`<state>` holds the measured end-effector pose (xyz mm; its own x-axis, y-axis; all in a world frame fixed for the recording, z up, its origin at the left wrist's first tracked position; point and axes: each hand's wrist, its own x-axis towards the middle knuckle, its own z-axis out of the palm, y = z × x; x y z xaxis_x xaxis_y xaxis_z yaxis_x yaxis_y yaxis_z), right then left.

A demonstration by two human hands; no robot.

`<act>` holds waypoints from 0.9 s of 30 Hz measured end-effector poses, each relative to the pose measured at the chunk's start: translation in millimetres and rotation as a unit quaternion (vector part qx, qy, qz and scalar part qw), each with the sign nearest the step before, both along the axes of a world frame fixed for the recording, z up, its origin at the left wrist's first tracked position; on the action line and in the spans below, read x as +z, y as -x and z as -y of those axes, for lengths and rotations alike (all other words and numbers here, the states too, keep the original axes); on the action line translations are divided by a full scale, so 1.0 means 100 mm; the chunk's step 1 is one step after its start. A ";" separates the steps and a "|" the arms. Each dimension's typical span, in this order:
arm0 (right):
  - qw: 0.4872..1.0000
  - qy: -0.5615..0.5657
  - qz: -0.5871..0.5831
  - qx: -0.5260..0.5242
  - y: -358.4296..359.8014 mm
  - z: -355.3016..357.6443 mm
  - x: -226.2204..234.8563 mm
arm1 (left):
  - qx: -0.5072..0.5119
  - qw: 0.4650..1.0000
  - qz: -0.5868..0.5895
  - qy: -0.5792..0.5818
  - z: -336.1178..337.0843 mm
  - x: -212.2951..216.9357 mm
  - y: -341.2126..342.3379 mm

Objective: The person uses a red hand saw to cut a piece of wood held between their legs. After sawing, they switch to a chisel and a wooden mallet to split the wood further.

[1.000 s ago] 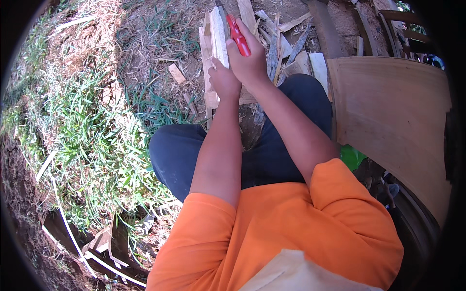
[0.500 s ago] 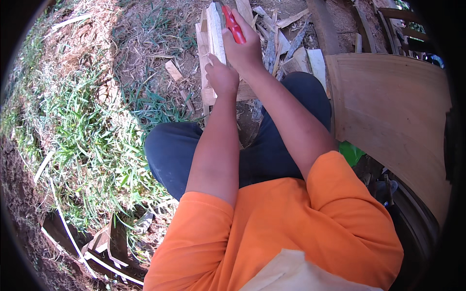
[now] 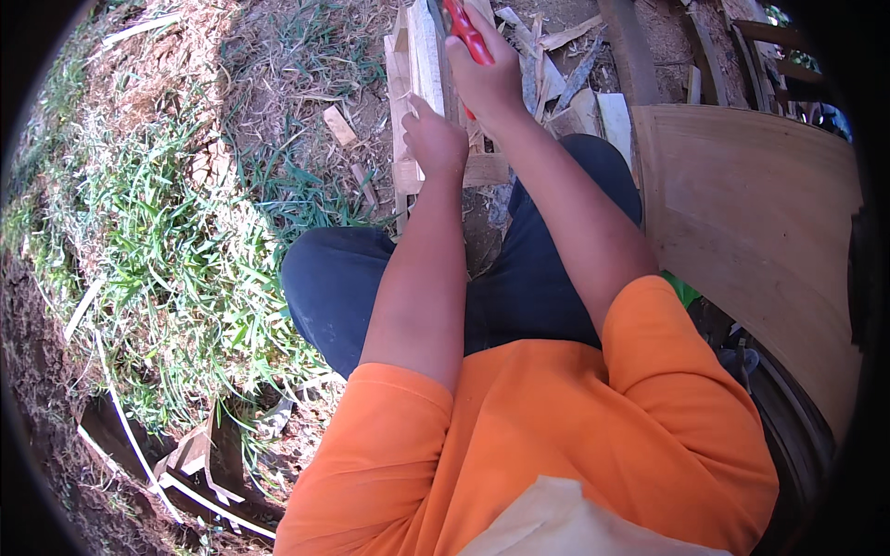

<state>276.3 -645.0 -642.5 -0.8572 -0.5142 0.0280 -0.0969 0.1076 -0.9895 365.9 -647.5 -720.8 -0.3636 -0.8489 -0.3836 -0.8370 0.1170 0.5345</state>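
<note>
Near the bottom edge sit the orange shirt (image 3: 556,435) and dark trousers (image 3: 343,278), with a curved plywood sheet (image 3: 751,213) at the right. Since the earlier frames both forearms have stretched further up, so the hands now sit nearer the top edge. The left hand (image 3: 434,141) is curled and rests against a pale wooden slat (image 3: 425,60), which stands with its long axis running away from the person, far end toward the top rim. Beyond it, the right hand (image 3: 484,79) is clenched around a red-handled tool (image 3: 466,32), pointing up and slightly left, its tip cut off. Wood scraps (image 3: 556,56) lie beyond.
</note>
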 end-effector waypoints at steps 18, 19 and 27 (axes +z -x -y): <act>0.995 -0.007 0.096 0.031 -0.86 -1.15 0.84 | 0.003 1.000 -0.002 0.002 -0.02 -0.04 -0.02; 0.995 -0.006 0.097 0.033 -0.87 -1.21 0.90 | -0.007 1.000 0.001 0.003 -0.03 -0.02 0.01; 0.992 -0.012 -0.103 -0.074 0.84 0.38 -0.17 | -0.058 0.998 -0.034 0.015 -0.16 0.05 0.32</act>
<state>192.2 -683.3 -659.4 -0.9009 -0.3850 0.2003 -0.2785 0.1589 -0.9472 334.1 -631.8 -716.1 -0.4852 -0.8103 -0.3288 -0.7784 0.2288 0.5846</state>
